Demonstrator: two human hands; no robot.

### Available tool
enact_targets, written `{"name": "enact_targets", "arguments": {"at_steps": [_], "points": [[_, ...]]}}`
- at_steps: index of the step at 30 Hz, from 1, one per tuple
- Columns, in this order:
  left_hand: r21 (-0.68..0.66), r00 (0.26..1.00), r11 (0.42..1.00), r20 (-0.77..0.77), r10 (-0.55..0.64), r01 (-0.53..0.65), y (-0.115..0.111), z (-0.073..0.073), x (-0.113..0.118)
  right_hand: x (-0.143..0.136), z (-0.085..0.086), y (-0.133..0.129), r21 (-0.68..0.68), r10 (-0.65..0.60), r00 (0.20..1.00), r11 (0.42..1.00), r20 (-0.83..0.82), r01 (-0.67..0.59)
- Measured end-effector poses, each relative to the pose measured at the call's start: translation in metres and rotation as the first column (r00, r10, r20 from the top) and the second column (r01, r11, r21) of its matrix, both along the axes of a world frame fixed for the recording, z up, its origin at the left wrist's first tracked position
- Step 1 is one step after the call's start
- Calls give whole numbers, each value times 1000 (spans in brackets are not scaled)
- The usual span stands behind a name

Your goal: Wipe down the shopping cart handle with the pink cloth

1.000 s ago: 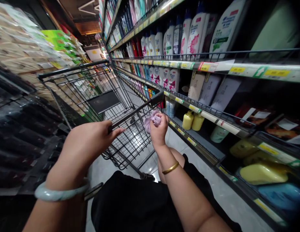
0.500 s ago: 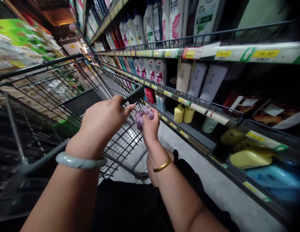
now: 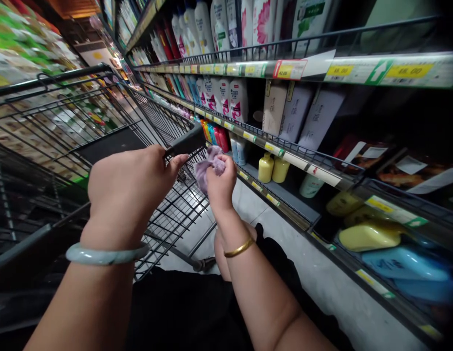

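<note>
Left hand (image 3: 127,178) curled over near bar of cart (image 3: 188,140), close to the bar's right corner; thumb points forward, fingers mostly hidden behind the bar, grip looks wrapped around it. Right hand (image 3: 222,183) clenched on cloth (image 3: 202,174), lilac, bunched up, loose part poking out past the fingers on the left. Cloth is off the shelf, in the hand, just beside the cart's right corner; can't tell if it touches the wires. Bangle (image 3: 102,255), pale green, on left wrist; bracelet (image 3: 240,248), gold, on right. Dark panel (image 3: 111,145) on cart's wirework, beyond left hand. Shelf unit (image 3: 380,70) runs along the right side. Its bottom level: two yellow bottles (image 3: 265,168) upright near the front edge; nearer the camera, a yellow flask (image 3: 368,237) and a blue bottle (image 3: 402,262) lie on their sides by the front edge. Level above: white bottles (image 3: 238,92) with pink labels, then boxes (image 3: 294,112) leaning, behind the wire rail at the front edge. Stacked packs (image 3: 14,36) beyond the cart's left side, blurred. Black clothing (image 3: 182,312) over the lap, grey floor (image 3: 250,200) below.
</note>
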State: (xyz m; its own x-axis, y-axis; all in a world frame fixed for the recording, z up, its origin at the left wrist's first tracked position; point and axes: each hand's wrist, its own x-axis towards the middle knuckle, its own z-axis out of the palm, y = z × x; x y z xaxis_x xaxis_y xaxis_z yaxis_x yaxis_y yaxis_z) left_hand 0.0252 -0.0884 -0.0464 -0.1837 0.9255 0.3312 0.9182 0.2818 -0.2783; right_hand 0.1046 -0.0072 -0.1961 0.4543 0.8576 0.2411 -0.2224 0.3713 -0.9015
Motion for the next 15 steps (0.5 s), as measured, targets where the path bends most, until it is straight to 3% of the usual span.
{"name": "enact_targets", "arguments": {"at_steps": [4,12,15], "points": [[43,999,999,34,1,-3,-9,-2,-7,1,-11,4,-104,-15,999,995,-45,11],[35,999,999,-25,36,-35,-23,-1,-10,-3,6,-25,187,122,988,977,-95,-103],[42,999,998,10,48,-48,-28,-1,-12,1,5,-20,159,168,979,976,-113,-149]]}}
